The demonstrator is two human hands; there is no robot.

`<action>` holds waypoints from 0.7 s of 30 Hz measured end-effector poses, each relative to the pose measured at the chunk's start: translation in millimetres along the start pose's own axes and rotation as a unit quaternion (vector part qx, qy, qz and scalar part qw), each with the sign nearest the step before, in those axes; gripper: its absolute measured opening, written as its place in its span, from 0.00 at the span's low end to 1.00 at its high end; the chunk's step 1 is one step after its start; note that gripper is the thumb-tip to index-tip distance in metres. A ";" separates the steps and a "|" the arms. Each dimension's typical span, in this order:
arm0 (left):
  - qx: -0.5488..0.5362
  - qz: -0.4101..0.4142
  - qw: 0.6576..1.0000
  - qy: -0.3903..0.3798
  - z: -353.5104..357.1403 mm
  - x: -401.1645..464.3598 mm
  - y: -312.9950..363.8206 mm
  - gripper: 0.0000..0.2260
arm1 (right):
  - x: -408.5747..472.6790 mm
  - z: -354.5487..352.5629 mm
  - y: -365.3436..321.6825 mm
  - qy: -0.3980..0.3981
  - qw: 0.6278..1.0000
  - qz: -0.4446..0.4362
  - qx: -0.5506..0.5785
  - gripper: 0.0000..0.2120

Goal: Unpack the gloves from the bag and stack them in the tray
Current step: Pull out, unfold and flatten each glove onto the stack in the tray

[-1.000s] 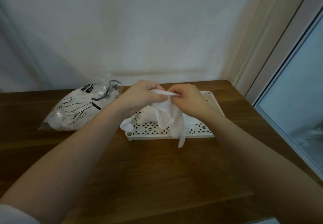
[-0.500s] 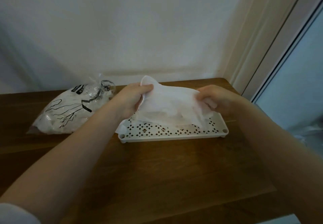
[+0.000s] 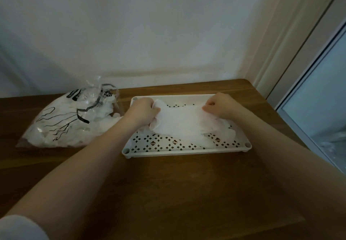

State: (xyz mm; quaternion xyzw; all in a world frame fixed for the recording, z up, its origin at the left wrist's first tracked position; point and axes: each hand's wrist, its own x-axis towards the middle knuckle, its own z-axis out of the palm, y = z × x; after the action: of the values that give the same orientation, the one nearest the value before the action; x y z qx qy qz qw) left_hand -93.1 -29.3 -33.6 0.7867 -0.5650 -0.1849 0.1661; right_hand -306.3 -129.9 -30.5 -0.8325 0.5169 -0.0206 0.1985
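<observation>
Left hand (image 3: 143, 111) grips the cuff end of a white glove (image 3: 183, 123), fingers curled round it; right hand (image 3: 221, 106) pinches the opposite end, so the glove is stretched flat between the two, low over the tray (image 3: 187, 152). The tray, white with a perforated floor, lies on the table (image 3: 177, 193) directly under both hands. Outboard of the left hand lies the clear bag (image 3: 71, 121), bulging with more white gloves, just beside the tray.
</observation>
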 end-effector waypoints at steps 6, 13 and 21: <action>0.090 0.001 0.995 0.045 9.6 12.3 -8.0 0.08 | 1.6 14.0 -12.0 0.119 0.981 -0.025 -0.152 0.12; 0.172 0.028 0.976 0.133 14.3 1.2 -0.5 0.21 | -20.5 51.3 -28.3 0.017 0.941 -0.246 -0.231 0.24; 0.169 0.177 0.961 -0.127 45.3 -11.5 13.3 0.27 | -15.0 51.9 -9.9 -0.079 0.945 -0.173 -0.265 0.30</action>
State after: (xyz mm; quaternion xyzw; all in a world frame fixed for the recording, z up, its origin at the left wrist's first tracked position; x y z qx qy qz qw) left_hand -129.2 -24.9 -65.8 0.6608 -0.7347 -0.1528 -0.0122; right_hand -292.4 -97.0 -72.3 -0.9306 0.3344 0.1488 0.0037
